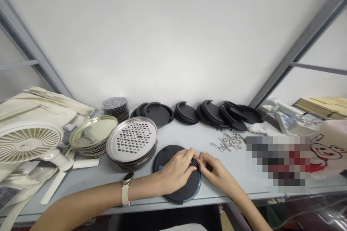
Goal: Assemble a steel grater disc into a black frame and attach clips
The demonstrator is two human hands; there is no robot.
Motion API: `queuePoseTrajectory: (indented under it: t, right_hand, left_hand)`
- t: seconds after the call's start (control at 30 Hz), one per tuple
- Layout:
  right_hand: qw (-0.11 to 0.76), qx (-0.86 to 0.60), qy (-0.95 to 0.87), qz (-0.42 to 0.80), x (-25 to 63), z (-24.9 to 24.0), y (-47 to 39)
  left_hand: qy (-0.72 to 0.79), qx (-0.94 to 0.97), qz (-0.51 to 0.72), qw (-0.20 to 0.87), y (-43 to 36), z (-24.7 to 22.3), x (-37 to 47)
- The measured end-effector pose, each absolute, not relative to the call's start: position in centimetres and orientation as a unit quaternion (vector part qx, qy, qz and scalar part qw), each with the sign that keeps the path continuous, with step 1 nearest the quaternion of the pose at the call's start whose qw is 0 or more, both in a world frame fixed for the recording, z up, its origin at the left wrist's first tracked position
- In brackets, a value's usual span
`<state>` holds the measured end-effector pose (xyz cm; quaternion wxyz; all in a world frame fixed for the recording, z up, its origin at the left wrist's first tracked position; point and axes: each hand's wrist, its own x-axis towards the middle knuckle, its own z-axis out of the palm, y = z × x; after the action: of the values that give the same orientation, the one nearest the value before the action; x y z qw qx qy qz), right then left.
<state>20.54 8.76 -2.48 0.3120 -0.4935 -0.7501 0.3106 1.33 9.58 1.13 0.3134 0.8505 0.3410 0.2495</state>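
A round black disc (187, 187) with a thin blue edge lies flat near the table's front edge. My left hand (176, 169) reaches across it from the left, thumb and fingers pinched at its upper right rim. Close beside, my right hand (214, 169) pinches at the same spot from the right. A small dark metallic piece (195, 161) shows between the fingertips, too small to make out fully. Small metal clips or rings (229, 142) lie loose behind my right hand.
Left of the disc stand a stack of perforated metal discs (135, 139), a stack of gold lids (93, 131) and a white fan (29, 142). Black round trays (158, 114) line the wall. At the right are a printed bag (329, 149) and cardboard pieces (322, 106).
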Motion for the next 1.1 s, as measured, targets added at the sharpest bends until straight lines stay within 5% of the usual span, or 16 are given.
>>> queuePoseTrajectory:
  t: [1.1]
  right_hand:
    - [0.264, -0.485, -0.785, 0.281, 20.71, -2.02, 8.59]
  left_hand:
    - [0.319, 0.843, 0.267, 0.341, 9.58, 0.69, 1.39]
